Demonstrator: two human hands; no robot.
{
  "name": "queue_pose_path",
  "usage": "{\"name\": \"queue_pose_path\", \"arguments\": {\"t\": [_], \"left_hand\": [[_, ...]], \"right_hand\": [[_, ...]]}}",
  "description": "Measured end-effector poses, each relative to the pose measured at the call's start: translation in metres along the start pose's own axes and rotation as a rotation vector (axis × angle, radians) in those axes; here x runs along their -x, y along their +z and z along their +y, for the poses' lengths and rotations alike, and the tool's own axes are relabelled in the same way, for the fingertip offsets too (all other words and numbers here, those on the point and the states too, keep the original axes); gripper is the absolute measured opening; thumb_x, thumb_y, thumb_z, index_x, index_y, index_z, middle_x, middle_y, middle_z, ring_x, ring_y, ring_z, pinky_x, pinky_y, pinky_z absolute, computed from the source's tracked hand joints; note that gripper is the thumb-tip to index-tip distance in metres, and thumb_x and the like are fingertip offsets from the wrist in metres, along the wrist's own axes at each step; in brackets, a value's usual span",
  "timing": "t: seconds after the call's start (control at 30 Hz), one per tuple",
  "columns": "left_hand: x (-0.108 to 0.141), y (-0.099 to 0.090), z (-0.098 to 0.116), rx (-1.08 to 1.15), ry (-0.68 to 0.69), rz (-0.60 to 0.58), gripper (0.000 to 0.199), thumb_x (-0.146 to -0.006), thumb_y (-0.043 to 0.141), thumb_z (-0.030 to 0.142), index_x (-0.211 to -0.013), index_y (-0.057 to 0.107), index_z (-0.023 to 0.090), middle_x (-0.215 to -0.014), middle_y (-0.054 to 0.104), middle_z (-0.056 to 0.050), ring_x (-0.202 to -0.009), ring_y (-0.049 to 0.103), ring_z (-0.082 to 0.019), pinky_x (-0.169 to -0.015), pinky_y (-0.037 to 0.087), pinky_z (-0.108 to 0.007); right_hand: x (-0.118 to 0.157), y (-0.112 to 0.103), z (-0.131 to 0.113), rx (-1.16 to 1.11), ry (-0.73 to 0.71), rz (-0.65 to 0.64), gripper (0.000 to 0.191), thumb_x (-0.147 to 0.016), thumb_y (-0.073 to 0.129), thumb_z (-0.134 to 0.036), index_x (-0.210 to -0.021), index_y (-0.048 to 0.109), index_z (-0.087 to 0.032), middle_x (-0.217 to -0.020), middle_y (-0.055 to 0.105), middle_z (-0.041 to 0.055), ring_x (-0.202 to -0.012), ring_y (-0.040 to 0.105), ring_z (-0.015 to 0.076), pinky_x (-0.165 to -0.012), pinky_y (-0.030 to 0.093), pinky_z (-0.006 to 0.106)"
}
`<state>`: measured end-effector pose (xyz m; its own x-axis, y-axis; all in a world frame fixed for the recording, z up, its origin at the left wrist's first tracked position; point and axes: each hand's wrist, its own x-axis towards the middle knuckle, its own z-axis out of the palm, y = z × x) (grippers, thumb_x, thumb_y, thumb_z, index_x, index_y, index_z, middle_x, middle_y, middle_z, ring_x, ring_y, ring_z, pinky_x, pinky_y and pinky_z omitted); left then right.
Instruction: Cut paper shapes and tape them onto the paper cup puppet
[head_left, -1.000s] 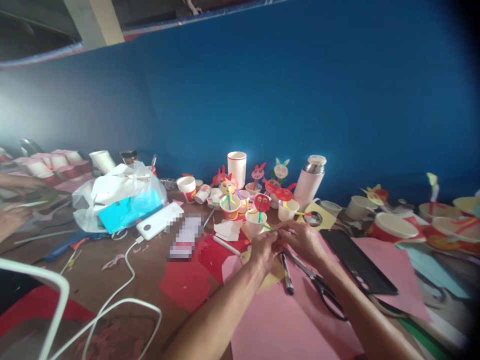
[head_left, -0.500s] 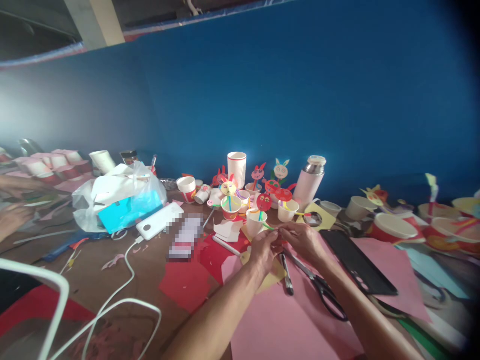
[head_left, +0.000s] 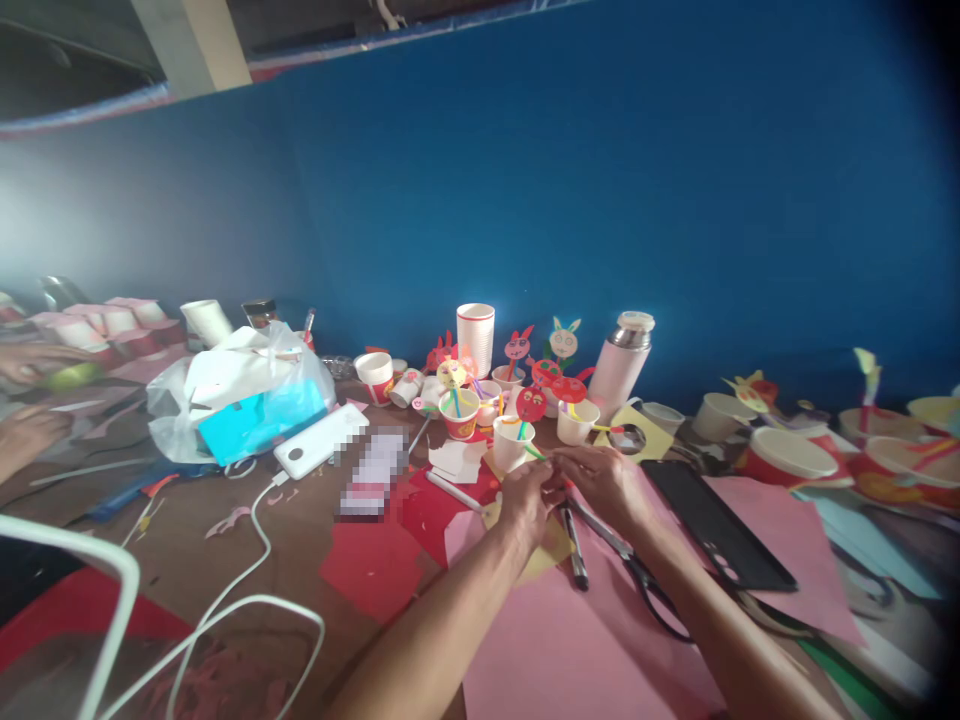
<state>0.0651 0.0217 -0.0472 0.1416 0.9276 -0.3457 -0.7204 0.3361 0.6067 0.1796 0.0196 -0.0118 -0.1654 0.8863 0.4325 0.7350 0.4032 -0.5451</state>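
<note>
My left hand (head_left: 529, 500) and my right hand (head_left: 604, 480) meet fingertip to fingertip, pinched closed low over the table. What they hold is mostly hidden; a small orange-red bit shows among the fingers. A thin green paper strip (head_left: 534, 452) reaches from a white paper cup (head_left: 512, 446) to my fingertips; I cannot tell whether they grip it. A red paper face (head_left: 531, 404) stands above that cup. Beneath my wrists, a marker pen (head_left: 574, 548) and black-handled scissors (head_left: 637, 565) rest on pink paper (head_left: 577, 650).
Cups with paper faces stand behind, beside a pink thermos (head_left: 619, 365) and a tall cup (head_left: 475, 338). A black phone case (head_left: 720, 525) lies right. Left are a white power bank (head_left: 321, 442), its cable, and a plastic bag (head_left: 169, 420). Another person's hands (head_left: 34, 400) work far left.
My hands stay together, with slight finger movement. The yellow-faced cup figure behind has shifted slightly left. A green object now shows by the other person's hand.
</note>
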Motion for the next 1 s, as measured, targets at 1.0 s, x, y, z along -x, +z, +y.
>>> {"name": "queue_pose_path", "arguments": {"t": [1.0], "left_hand": [[0.001, 0.001, 0.001, 0.043, 0.016, -0.038, 0.008, -0.068, 0.063, 0.010, -0.075, 0.059, 0.010, -0.061, 0.057, -0.001, -0.050, 0.053, -0.006, -0.047, 0.041, -0.017]], "right_hand": [[0.001, 0.000, 0.012, -0.356, 0.250, -0.144, 0.031, -0.081, 0.050, -0.042, -0.083, 0.073, -0.021, -0.086, 0.074, 0.0032, -0.083, 0.067, 0.0243, -0.071, 0.051, 0.030]]}}
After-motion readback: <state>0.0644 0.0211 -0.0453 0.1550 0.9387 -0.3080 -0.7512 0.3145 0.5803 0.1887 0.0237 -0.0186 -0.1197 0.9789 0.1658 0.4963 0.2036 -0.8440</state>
